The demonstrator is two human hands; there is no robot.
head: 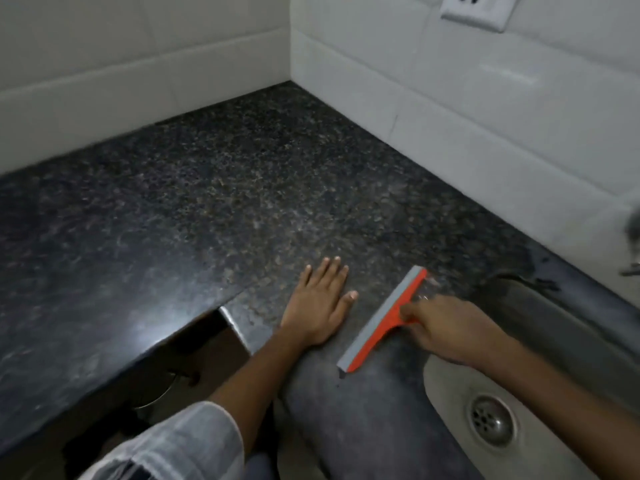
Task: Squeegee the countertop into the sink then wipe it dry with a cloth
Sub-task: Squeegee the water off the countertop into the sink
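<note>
A dark speckled granite countertop (pixel 214 202) fills the corner between two white tiled walls. My right hand (pixel 446 329) grips the handle of an orange squeegee (pixel 382 320) with a grey blade; the blade lies diagonally on the counter, just left of the sink (pixel 540 341). My left hand (pixel 317 303) rests flat on the counter, palm down with fingers apart, a short way left of the blade. The sink's round metal drain (pixel 491 420) shows at the lower right. No cloth is in view.
White tiled walls (pixel 450 98) border the counter at the back and right, with a wall socket (pixel 476 8) at the top right. The counter's front edge has a notch (pixel 221 327) with a dark opening below. Something grey and blurred sits at the far right edge.
</note>
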